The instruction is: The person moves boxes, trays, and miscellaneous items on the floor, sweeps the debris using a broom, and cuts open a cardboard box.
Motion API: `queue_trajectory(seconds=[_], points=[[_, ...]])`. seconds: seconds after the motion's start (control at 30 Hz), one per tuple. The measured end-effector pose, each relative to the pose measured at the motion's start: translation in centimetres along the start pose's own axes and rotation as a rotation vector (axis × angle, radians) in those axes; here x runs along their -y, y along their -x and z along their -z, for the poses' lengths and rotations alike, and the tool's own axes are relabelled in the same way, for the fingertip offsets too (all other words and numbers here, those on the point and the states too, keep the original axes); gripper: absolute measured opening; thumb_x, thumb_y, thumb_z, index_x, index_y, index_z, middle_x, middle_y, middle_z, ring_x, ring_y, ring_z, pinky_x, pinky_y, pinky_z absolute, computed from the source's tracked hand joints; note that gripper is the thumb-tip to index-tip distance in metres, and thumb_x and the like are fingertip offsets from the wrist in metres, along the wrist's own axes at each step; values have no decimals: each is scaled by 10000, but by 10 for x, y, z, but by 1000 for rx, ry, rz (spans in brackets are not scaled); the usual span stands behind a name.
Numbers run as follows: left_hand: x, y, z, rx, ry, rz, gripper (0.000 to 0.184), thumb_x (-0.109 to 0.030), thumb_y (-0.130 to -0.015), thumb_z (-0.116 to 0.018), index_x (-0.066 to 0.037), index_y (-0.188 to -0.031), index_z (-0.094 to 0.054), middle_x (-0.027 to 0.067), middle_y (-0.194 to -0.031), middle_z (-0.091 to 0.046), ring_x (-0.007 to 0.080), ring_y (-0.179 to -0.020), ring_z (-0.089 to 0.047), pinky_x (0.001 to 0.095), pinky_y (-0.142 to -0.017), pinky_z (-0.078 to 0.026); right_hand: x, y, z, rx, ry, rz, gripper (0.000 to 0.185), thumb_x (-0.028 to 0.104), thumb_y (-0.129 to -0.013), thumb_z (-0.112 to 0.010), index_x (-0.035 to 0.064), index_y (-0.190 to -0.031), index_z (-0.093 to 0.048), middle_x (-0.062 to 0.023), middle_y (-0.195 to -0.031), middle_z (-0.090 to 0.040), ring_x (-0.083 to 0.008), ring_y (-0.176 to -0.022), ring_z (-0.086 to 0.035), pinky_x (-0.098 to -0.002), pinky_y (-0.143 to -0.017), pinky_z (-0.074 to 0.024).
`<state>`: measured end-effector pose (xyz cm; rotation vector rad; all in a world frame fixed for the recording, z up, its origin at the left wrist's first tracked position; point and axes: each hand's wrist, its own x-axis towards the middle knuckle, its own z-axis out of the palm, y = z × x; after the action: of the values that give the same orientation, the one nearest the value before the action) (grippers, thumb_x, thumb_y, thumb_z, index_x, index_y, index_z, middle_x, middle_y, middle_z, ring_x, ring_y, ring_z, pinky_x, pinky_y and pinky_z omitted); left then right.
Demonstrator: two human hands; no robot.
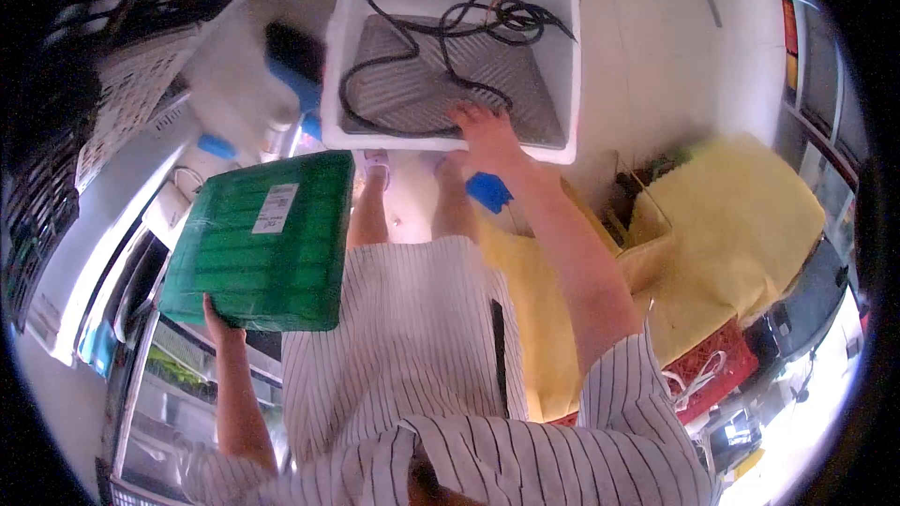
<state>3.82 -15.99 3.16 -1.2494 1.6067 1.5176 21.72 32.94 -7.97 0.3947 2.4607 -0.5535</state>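
A shiny green package [253,267] bearing a white label [277,209] is held to the left of a white box [339,47] and nearer the person. The left hand [223,323] grips its near edge, most of the fingers hidden from where I stand. Flat and square-cornered, it looks stiff and, borne one-handed, probably fairly light; the glossy skin may slip, so a hold under the middle or on two opposite edges seems safest.

Inside the box, a black cord [516,23] lies in loose loops over a grey ridged base [403,84], likely limp and tough, best lifted by its bunched coil at the far right. The right hand [483,126] reaches over the box's near edge, fingers bent down beside the cord; whether they pinch it, I cannot tell. Nearer the person than the box are a blue scrap [488,192] and, farther right, a yellow cloth [731,215].
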Motion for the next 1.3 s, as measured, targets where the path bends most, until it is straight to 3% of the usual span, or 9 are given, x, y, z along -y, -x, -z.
queue_trajectory(seconds=[0.17, 0.37, 0.43, 0.57, 0.73, 0.93, 1.07, 1.17, 1.3], points=[[0, 4, 2, 11, -56, -21, 462, -387, -749, -381, -65, -1079, -375, 93, -1057, -434, 270, -934, -429, 413, -773, -365, -20, -11, 2, 170, -16, -96, 636, 446, -593, -564, 91, -1085, -371, -113, -1032, -452, -263, -968, -423, -448, -803, -301], [3, 7, 0, -16, -35, 24, 445, -390, -749, -384, -77, -1064, -394, 83, -1048, -444, 262, -935, -434, 404, -763, -370, -20, -11, 10, 25, 71, 50, 484, 335, -582, -587, 86, -977, -459, -97, -940, -499, -241, -853, -493, -372, -769, -353], [5, 6, 1, -24, -35, 33, 443, -393, -748, -386, -79, -1060, -398, 80, -1049, -444, 262, -937, -433, 402, -762, -370, -14, -11, 2, 19, 237, 303, 376, 251, -678, -475, 80, -1009, -424, -125, -920, -496, -242, -824, -501, -400, -758, -359], [9, 6, 4, -58, -33, 31, 440, -394, -745, -392, -84, -1058, -402, 74, -1038, -452, 261, -930, -438, 401, -766, -368, -11, -3, -10, -168, 243, 320, 340, 154, -668, -446, 81, -999, -427, -123, -908, -497, -235, -774, -517, -386, -756, -371], [11, 4, 16, -54, -34, 19, 448, -402, -736, -398, -88, -1056, -404, 73, -1022, -463, 262, -918, -446, 403, -761, -372, -10, -6, 8, -357, 234, 236, 344, 140, -664, -449, 74, -1002, -423, -130, -928, -489, -257, -749, -523, -374, -705, -411], [13, 2, 10, -60, -19, 34, 453, -404, -734, -399, -84, -1054, -404, 81, -1030, -453, 262, -915, -444, 404, -746, -381, -8, -16, 19, -178, 58, 49, 336, 104, -687, -408, 66, -1020, -415, -148, -1020, -450, -269, -811, -510, -355, -711, -415], [16, -3, 24, -26, 30, 51, 445, -392, -738, -395, -75, -1050, -403, 88, -1030, -448, 264, -899, -446, 403, -740, -382, -4, -21, -6, -321, 181, 80, 332, 107, -682, -414, 60, -1011, -416, -157, -1005, -451, -261, -814, -510, -351, -683, -427], [13, 2, 21, -37, 66, 44, 424, -366, -746, -390, -69, -1047, -403, 92, -1026, -449, 265, -898, -443, 404, -743, -378, -2, -19, -12, -369, 142, 60, 315, 122, -666, -439, 58, -975, -449, -139, -896, -501, -261, -761, -526, -352, -631, -442], [-1, 19, 6, -7, 53, -6, 399, -331, -756, -389, -59, -1047, -403, 97, -1026, -447, 266, -918, -432, 400, -757, -370, 3, -12, 7, -116, 120, -47, 191, 77, -642, -443, 68, -825, -496, -109, -749, -521, -248, -690, -527, -331, -576, -440]])
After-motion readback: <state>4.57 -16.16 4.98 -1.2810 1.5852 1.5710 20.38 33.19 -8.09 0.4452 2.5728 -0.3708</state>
